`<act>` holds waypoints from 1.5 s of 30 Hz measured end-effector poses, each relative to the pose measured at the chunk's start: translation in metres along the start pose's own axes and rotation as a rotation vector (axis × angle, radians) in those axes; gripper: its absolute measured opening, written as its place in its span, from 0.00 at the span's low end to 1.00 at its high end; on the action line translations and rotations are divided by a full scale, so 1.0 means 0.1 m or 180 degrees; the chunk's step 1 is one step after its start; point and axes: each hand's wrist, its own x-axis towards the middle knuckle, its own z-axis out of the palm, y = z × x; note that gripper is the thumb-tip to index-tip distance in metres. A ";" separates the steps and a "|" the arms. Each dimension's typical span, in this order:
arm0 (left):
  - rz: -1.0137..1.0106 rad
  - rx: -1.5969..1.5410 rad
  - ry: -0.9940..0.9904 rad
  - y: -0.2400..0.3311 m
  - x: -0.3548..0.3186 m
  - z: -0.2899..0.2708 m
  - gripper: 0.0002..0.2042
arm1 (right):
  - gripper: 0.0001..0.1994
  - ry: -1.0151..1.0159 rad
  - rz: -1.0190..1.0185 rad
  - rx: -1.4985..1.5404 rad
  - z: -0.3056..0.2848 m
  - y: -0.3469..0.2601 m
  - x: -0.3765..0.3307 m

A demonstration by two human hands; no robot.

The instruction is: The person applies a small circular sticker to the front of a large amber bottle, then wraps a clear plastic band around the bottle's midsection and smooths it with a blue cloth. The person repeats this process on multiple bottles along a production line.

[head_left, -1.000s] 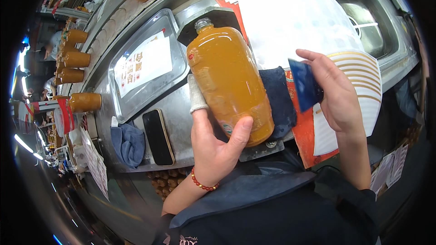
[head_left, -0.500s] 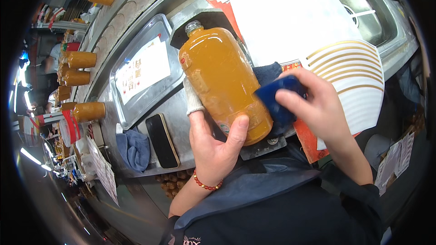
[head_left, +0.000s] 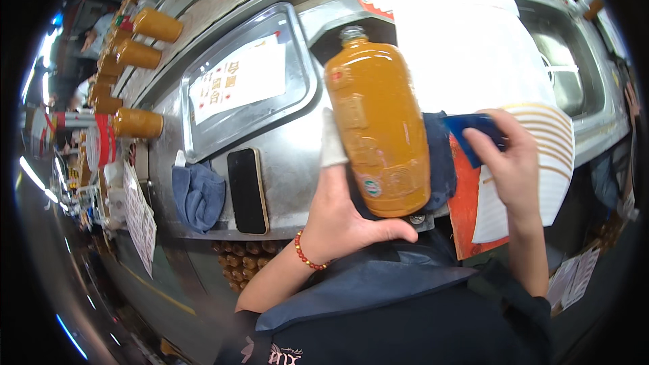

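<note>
A big amber-orange bottle (head_left: 382, 115) with a clear glass neck lies on a dark blue cloth (head_left: 439, 162), neck pointing away from me. A small round green-and-white emblem shows near its base. My left hand (head_left: 345, 209) is open along the bottle's lower left side, its thumb stretched out below the base. One of its fingers wears a white knitted sleeve, and the fingertips are partly hidden. Right of the bottle, apart from it, my right hand (head_left: 507, 155) pinches a flat blue scraper (head_left: 476, 135) between thumb and fingers.
Left on the steel counter are a metal tray (head_left: 304, 88) with printed sheets (head_left: 240, 81), a phone (head_left: 247, 189) and a crumpled blue cloth (head_left: 196, 192). Stacked white sheets (head_left: 453, 61) lie right, before a sink (head_left: 574, 61). Several amber bottles (head_left: 138, 123) stand far left.
My right hand and the scraper have moved right, off the bottle. My left thumb has come off the bottle's front and now stretches below its base. The whole view has shifted.
</note>
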 end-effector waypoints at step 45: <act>0.0137 0.0219 0.0615 0.07 0.00 0.12 0.46 | 0.17 0.0161 -0.2030 -0.2191 -0.04 -0.60 -0.68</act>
